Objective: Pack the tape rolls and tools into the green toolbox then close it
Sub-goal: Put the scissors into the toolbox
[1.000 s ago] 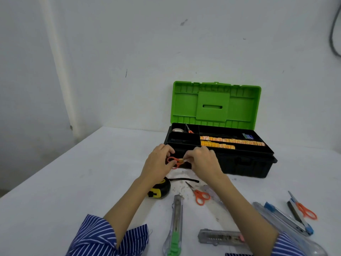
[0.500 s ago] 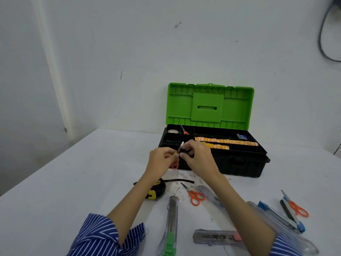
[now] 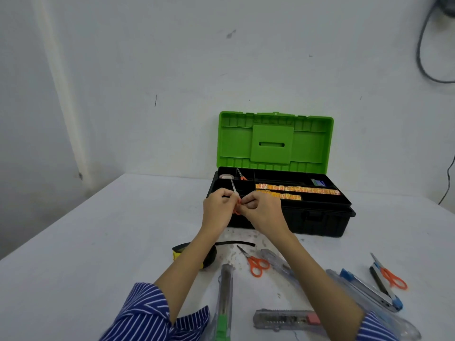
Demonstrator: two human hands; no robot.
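Note:
The toolbox stands open at the back of the table, its green lid [image 3: 275,141] upright and its black tray [image 3: 320,200] showing orange strips, a tape roll [image 3: 226,176] and small scissors [image 3: 242,175]. In front of its left end, my left hand [image 3: 218,210] and my right hand [image 3: 262,210] together hold small orange-handled scissors [image 3: 234,190], blades pointing up. On the table lie more scissors [image 3: 256,263], a yellow-black tape measure [image 3: 208,257] and a green-slider utility knife [image 3: 225,303].
Further tools lie at the front right: a pink-slider knife [image 3: 288,319], a blue-ended knife [image 3: 369,289], orange scissors [image 3: 391,276] and a clear knife [image 3: 278,263]. A black strip [image 3: 236,243] lies near the box. A cable [image 3: 428,57] hangs on the wall.
The held scissors have turned from lying across between my hands to blades pointing up, and both hands have risen a little towards the toolbox's left end.

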